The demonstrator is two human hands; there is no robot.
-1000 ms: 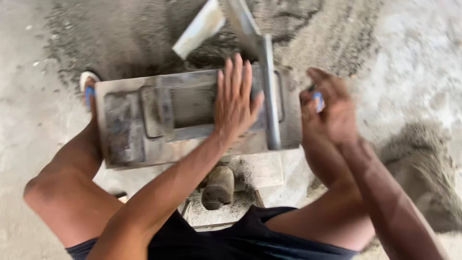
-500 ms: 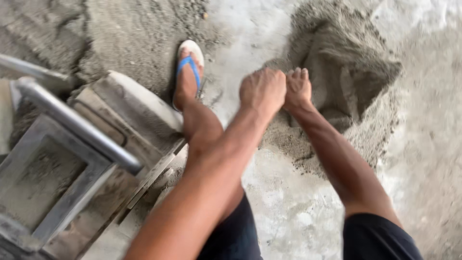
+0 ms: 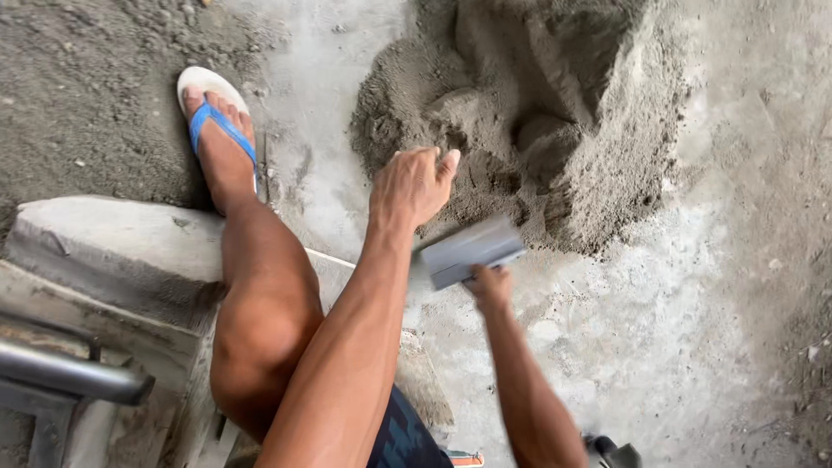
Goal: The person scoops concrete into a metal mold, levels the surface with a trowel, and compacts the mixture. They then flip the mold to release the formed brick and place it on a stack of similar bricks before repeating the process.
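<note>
Bare concrete floor [image 3: 607,347], pale grey, dusted with grit. Heap of damp grey sand mix [image 3: 555,113] piled directly on it at 12 o'clock, scooped hollow in the near face. Darker loose sand [image 3: 78,104] spread at 10 o'clock. Concrete slab [image 3: 104,251] at 9 o'clock. White-and-blue sandal [image 3: 212,108] planted flat at 11 o'clock.

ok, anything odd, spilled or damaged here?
Nothing stands out. The sand pile sits loose on the concrete floor with gouged hollows. Right hand holds a flat grey scoop at its edge; left hand rests on the sand.
</note>
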